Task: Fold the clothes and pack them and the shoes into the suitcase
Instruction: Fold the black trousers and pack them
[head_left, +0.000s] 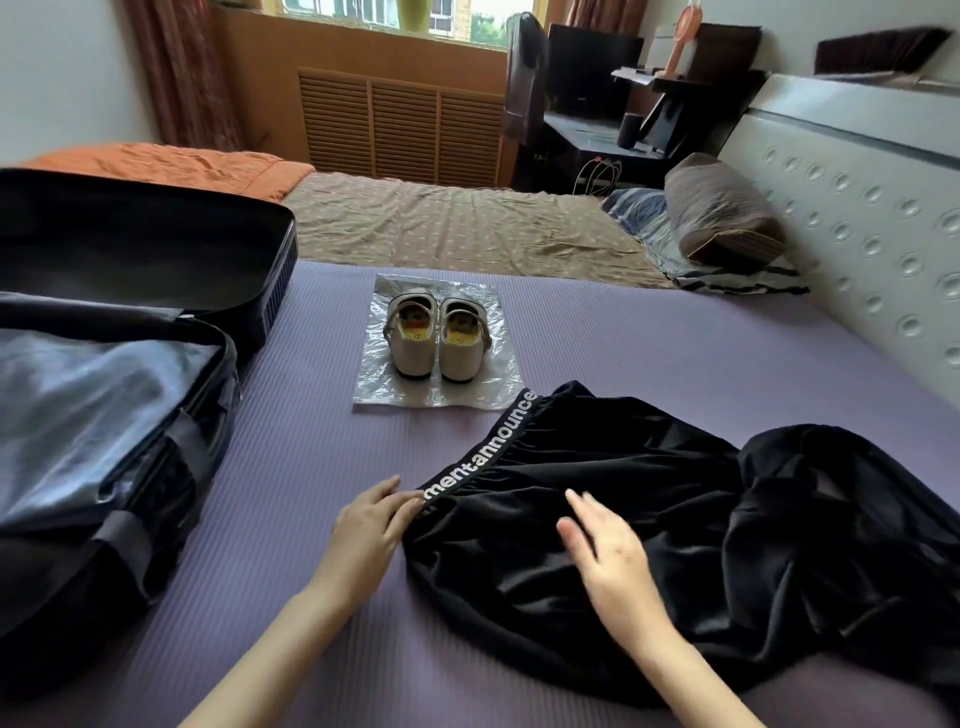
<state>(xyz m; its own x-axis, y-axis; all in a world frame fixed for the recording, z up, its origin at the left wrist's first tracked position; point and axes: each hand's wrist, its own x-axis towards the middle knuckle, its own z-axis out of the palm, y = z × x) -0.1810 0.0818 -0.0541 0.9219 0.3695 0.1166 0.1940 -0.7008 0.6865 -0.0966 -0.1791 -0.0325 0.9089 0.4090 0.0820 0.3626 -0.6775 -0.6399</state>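
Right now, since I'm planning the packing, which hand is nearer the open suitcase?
Left. The left hand touches the waistband end of the black garment, to the suitcase's right; the right hand is farther right, over the garment.

A black garment (675, 545) lies crumpled across the lower right of the frame on a purple mat (311, 457); its lettered waistband (488, 454) runs diagonally toward the centre. The left hand (371, 525) sits at lower centre, fingertips touching the waistband's near end; the right hand (608, 556), slightly blurred, spreads straight fingers on the black fabric. A pair of pale shoes (436, 335) stands side by side on a clear plastic bag (374, 384) at centre; an open dark suitcase (104, 415) fills the left edge.
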